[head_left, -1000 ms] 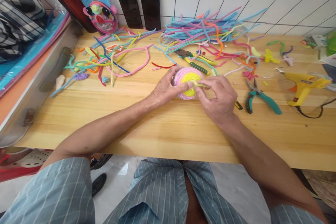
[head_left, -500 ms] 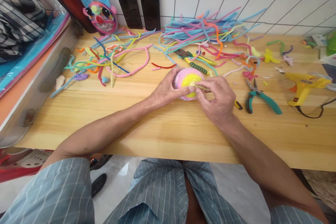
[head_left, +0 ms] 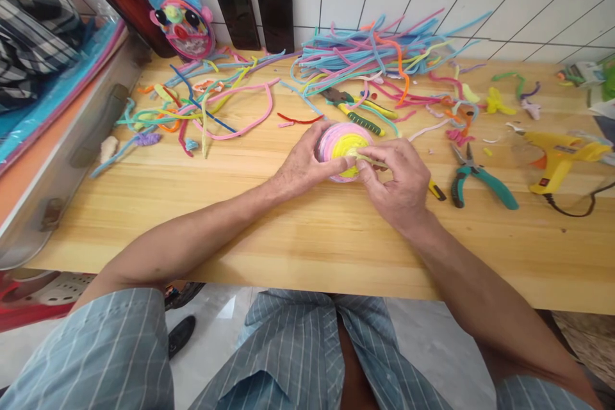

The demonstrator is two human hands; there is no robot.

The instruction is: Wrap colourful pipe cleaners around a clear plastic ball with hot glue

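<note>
- The disc (head_left: 343, 152) was between the two hands, in front of the person, over the middle of the table (head_left: 288, 237). Its yellow centre, with pink around it, was turned toward the person.
- The left hand (head_left: 307, 157) was at the left edge of the disc, and the right hand (head_left: 398, 179) was at its right side, close to the centre.
- Just beyond the disc lay the yellow-green pliers (head_left: 364, 122); the teal pliers (head_left: 494, 188) lay to the right of the right hand.
- The left hand was curved around the disc and gripped it, with the thumb laid across the yellow face.
- The right hand was nearly closed: its thumb and forefinger pinched a pale strip (head_left: 373, 161) against the centre of the disc.
- The left fingers went behind the disc, so their tips could not be seen.
- The far end of the strip went partly behind the right hand, and its exact length was hard to tell.
- Whether the disc touched the table, I could not tell.
- A yellow-black tool (head_left: 437, 190) was mostly covered by the right hand, and the glue gun's (head_left: 552, 160) cord was cut off at the right border.
</note>
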